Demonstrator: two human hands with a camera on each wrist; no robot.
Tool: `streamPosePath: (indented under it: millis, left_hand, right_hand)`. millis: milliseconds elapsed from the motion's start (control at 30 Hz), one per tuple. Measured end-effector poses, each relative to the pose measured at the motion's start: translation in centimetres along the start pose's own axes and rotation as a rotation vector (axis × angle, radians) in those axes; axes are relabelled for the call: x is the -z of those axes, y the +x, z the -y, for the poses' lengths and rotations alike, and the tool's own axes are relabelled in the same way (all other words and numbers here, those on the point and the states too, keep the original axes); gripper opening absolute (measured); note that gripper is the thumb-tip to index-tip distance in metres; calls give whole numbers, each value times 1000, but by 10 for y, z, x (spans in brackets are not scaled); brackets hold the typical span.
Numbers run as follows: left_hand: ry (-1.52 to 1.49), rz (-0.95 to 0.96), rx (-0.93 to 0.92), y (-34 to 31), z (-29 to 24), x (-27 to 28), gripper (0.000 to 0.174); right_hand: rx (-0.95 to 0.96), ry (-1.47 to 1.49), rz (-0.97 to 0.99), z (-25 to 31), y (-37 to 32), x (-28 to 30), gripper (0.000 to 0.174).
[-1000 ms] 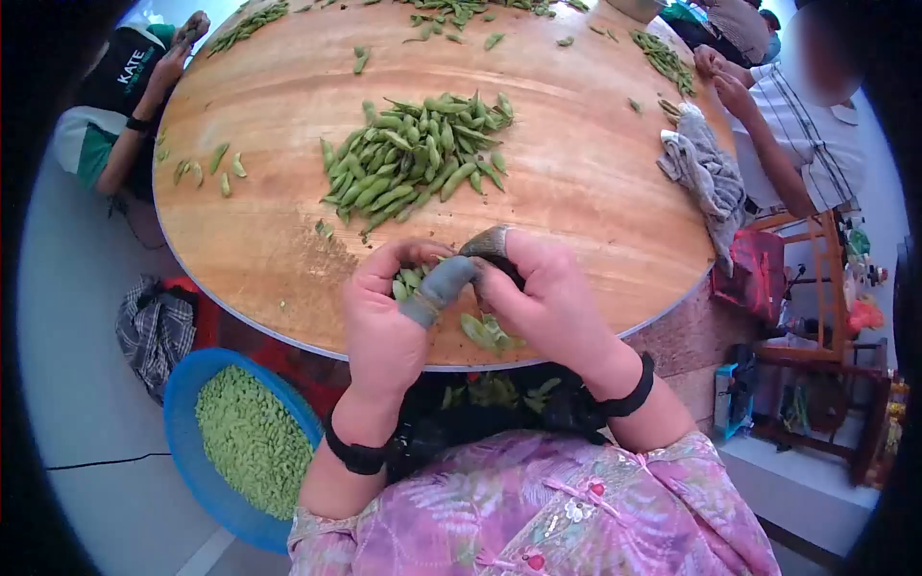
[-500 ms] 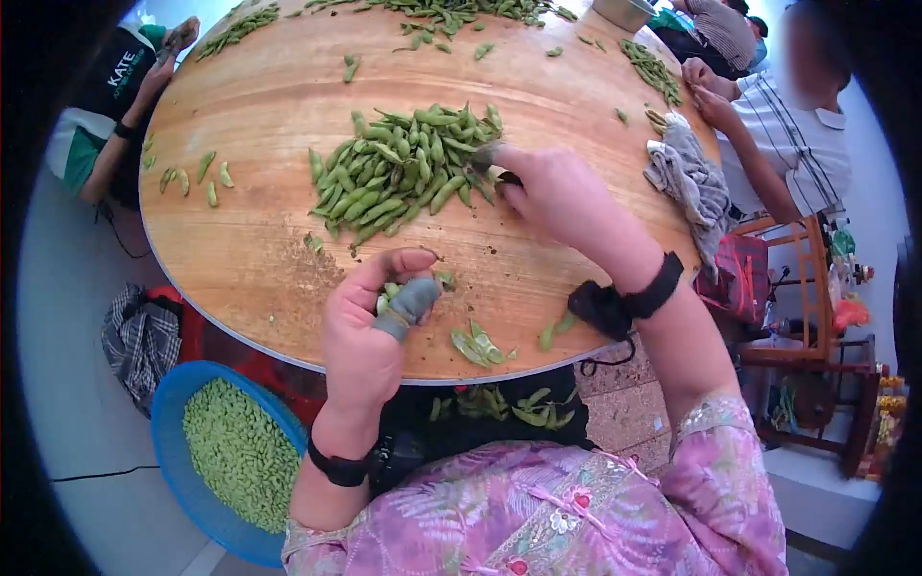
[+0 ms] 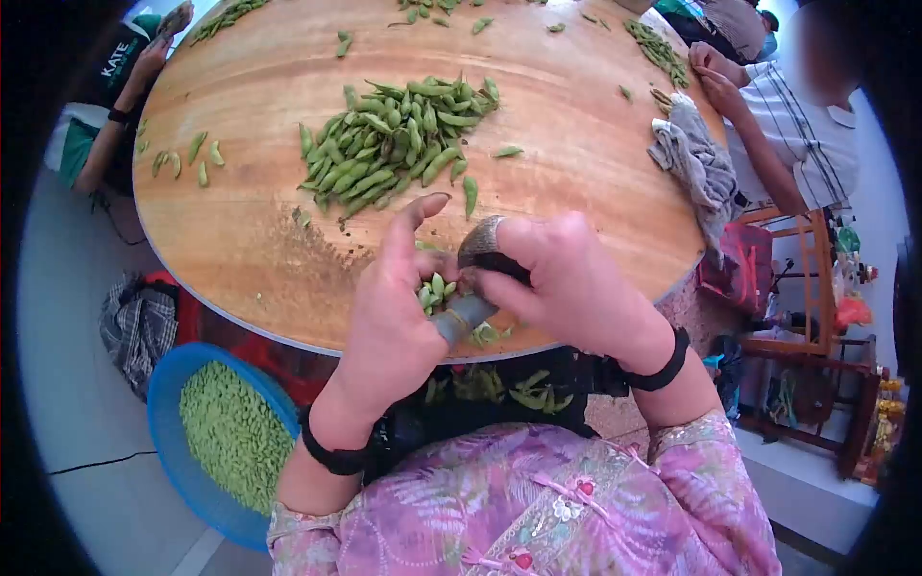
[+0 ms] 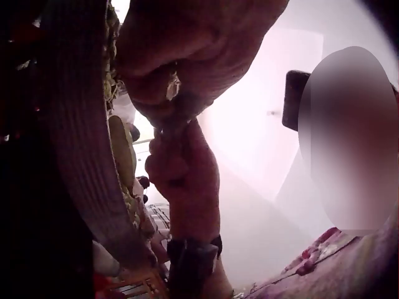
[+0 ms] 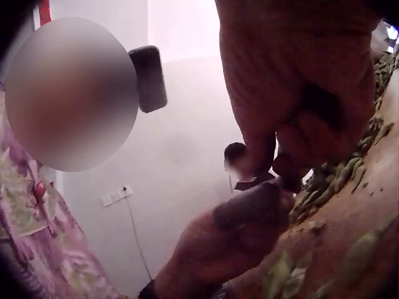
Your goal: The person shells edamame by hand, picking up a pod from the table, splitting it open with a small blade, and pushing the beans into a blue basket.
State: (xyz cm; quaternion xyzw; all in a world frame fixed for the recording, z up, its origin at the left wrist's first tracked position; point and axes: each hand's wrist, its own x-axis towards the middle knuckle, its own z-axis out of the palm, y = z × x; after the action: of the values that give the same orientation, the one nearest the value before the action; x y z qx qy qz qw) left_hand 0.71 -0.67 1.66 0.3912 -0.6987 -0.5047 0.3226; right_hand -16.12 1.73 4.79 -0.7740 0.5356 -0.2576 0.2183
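Observation:
In the head view the left hand point(image 3: 389, 312), grey cover on its thumb, cups several shelled green beans point(image 3: 435, 291) with its index finger raised. Against it, the right hand point(image 3: 571, 283), with a grey cover on a finger, has its thumb and finger pinched together at the left fingertips; whether a pod is between them is hidden. Both wrist views show the fingertips of the left hand point(image 5: 230, 240) and the right hand point(image 4: 187, 171) meeting, dark and unclear. A pile of green pods point(image 3: 394, 144) lies beyond the hands on the round wooden table point(image 3: 576, 125).
A blue basket point(image 3: 163, 422) of shelled beans stands below the table at the left. Loose pods point(image 3: 471, 195) lie near the pile, and a grey cloth point(image 3: 696, 158) hangs at the right edge. Other people point(image 3: 797, 134) sit around the table. Empty pods point(image 3: 538, 394) lie below the front edge.
The right hand has come back from the pile to the left hand. The left index finger has straightened upward. Two pods now lie apart at the pile's right side.

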Motion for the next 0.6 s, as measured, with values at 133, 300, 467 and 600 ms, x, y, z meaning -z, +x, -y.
streamPosePath:
  millis: [133,300,467,600]
  left_hand:
    - [-143,-47,3,-2,7,-4,56]
    - [-551,-190,102,-2,13,-1,52]
    - [-680,-276,-9,-4,13,-8,49]
    - [-566,-349,-27,-5,13,-14,52]
  right_hand:
    - [-92,113,-63,-4,-8,-3,14]
    - [-207,209,9,-10,-14,0,15]
    - [-506,968,76,-3,-8,-24,18]
    - [-332,936,-94,-5,-6,-37,14]
